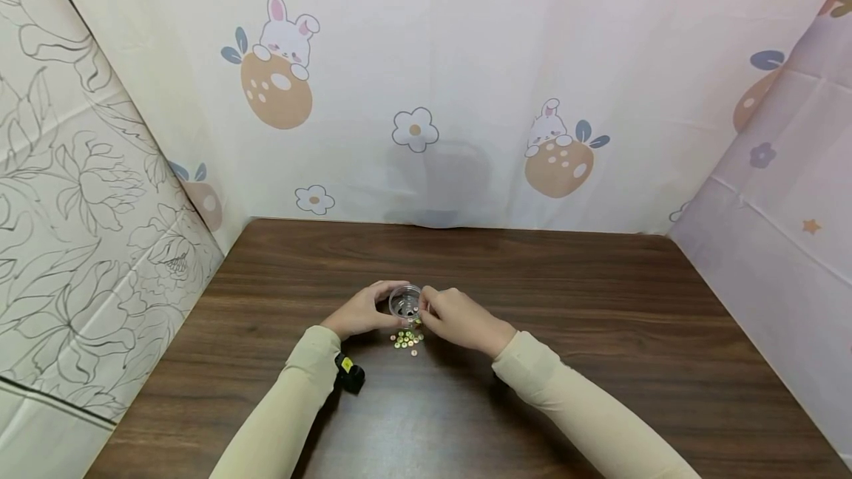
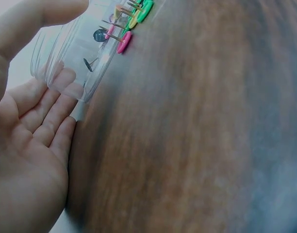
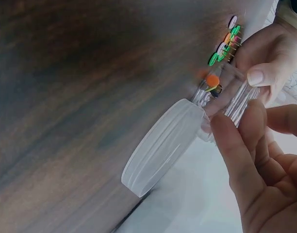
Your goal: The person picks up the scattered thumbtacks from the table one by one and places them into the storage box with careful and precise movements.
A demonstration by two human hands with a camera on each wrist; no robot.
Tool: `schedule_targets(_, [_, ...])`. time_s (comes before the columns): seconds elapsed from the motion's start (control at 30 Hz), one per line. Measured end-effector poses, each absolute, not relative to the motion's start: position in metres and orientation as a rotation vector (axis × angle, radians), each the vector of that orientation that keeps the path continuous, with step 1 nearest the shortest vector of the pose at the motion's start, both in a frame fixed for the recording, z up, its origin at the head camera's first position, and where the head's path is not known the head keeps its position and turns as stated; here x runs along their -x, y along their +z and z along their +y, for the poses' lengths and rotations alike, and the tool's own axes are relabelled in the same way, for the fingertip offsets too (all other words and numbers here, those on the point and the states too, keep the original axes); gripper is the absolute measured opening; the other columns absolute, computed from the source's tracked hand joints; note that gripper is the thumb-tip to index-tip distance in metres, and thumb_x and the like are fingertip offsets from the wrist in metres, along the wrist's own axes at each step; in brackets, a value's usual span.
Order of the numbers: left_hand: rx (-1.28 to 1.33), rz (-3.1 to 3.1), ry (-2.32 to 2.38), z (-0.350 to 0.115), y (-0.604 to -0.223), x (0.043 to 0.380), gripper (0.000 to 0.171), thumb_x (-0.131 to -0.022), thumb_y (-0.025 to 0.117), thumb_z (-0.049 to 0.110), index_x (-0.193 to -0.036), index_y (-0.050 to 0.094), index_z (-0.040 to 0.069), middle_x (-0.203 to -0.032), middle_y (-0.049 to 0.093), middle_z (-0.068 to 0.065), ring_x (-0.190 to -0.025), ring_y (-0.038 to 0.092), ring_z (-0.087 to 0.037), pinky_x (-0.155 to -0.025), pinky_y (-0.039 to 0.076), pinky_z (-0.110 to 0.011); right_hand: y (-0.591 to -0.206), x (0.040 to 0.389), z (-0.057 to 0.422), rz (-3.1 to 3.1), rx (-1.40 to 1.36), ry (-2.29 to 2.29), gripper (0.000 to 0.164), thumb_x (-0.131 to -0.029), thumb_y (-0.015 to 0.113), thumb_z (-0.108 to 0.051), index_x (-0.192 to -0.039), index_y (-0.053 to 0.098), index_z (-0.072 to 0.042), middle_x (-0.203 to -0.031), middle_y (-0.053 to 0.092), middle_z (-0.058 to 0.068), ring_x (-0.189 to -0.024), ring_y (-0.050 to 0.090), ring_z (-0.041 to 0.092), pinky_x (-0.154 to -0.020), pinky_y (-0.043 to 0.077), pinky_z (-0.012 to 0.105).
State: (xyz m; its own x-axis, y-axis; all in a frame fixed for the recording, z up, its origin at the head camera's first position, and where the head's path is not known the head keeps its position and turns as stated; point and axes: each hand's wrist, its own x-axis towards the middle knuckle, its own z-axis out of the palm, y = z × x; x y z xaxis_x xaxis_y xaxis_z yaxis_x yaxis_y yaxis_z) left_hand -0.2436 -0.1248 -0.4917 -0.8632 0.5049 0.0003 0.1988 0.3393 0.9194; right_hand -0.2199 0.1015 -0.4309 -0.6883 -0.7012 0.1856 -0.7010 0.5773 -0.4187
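Note:
My left hand (image 1: 362,313) holds a small clear plastic jar (image 1: 404,301) between thumb and fingers, its mouth facing up. Inside are a few thumbtacks, among them a dark one (image 2: 87,64) with its pin showing. At the jar's mouth are the bent fingertips of my right hand (image 1: 466,320); I cannot tell whether they pinch a tack. In front of the jar, several thumbtacks (image 1: 406,340) with green, yellow, pink, orange and white heads lie pins up. Beside the jar in the right wrist view is a translucent round lid (image 3: 163,148), mostly hidden by my right hand in the head view.
Everything stands on a dark wood-grain table (image 1: 586,301). Behind it hangs a pale curtain (image 1: 359,94) printed with rabbits and flowers, with more printed cloth at both sides. A small black device (image 1: 350,374) sits at the left cuff.

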Motion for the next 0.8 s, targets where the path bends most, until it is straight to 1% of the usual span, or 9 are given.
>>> schedule_targets(0.2, [-0.616, 2.31, 1.532, -0.124, -0.488, 0.242, 0.072, -0.077, 0.077, 0.028, -0.14, 0.042, 0.022, -0.137, 0.04, -0.005, -0.118, 0.044, -0.017, -0.097, 0.041, -0.047, -0.43, 0.225, 0.1, 2.782, 1.169, -0.792, 0.007, -0.094, 0.049, -0.012, -0.09, 0.054, -0.013, -0.063, 0.054, -0.007, -0.046, 0.042, 0.002, -0.044, 0.039, 0.019])
schedule_targets(0.33, [-0.606, 2.305, 1.517, -0.121, -0.475, 0.235, 0.071, -0.079, 0.075, 0.022, -0.141, 0.041, 0.016, -0.139, 0.039, -0.009, -0.121, 0.042, -0.023, -0.098, 0.039, -0.049, -0.433, 0.228, 0.099, 2.789, 1.167, -0.784, 0.006, -0.093, 0.05, -0.011, -0.089, 0.054, -0.013, -0.062, 0.053, -0.004, -0.045, 0.04, 0.002, -0.043, 0.037, 0.019])
schedule_targets(0.47, [-0.637, 2.295, 1.515, -0.121, -0.464, 0.229, 0.07, -0.08, 0.074, 0.018, -0.141, 0.04, 0.01, -0.138, 0.039, -0.013, -0.12, 0.042, -0.027, -0.096, 0.041, -0.049, -0.435, 0.23, 0.098, 2.792, 1.159, -0.768, 0.006, -0.092, 0.051, -0.011, -0.088, 0.054, -0.015, -0.06, 0.052, -0.005, -0.045, 0.04, 0.003, -0.043, 0.037, 0.02])
schedule_targets(0.8, [-0.622, 2.274, 1.532, -0.123, -0.462, 0.229, 0.069, -0.08, 0.074, 0.018, -0.141, 0.041, 0.012, -0.138, 0.04, -0.01, -0.12, 0.042, -0.024, -0.097, 0.041, -0.048, -0.437, 0.234, 0.096, 2.798, 1.115, -0.728, 0.008, -0.092, 0.05, -0.012, -0.088, 0.053, -0.017, -0.058, 0.051, -0.005, -0.044, 0.04, 0.003, -0.042, 0.035, 0.019])
